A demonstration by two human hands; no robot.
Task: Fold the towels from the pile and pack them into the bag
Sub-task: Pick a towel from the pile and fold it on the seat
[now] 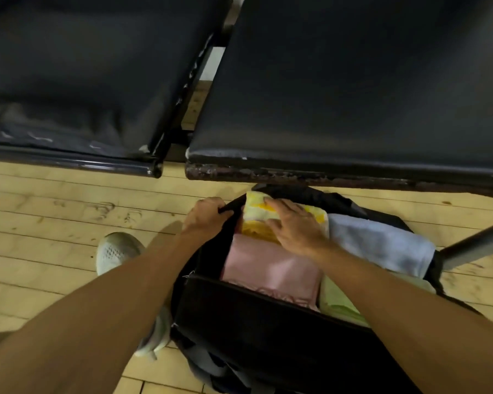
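Note:
A black bag [256,317] stands open on the wooden floor below the seats. Inside lie a folded pink towel [271,268], a light blue towel [382,245] and a pale green towel [342,302]. A folded yellow-and-white towel [256,211] sits at the bag's far end. My right hand [293,226] lies on top of the yellow towel, fingers spread, thumb at its near side. My left hand [205,216] grips the bag's left rim.
Two black padded seats [353,81] with worn front edges stand just beyond the bag. A grey metal leg [473,245] slants at the right. A white sneaker [117,251] rests on the plank floor left of the bag.

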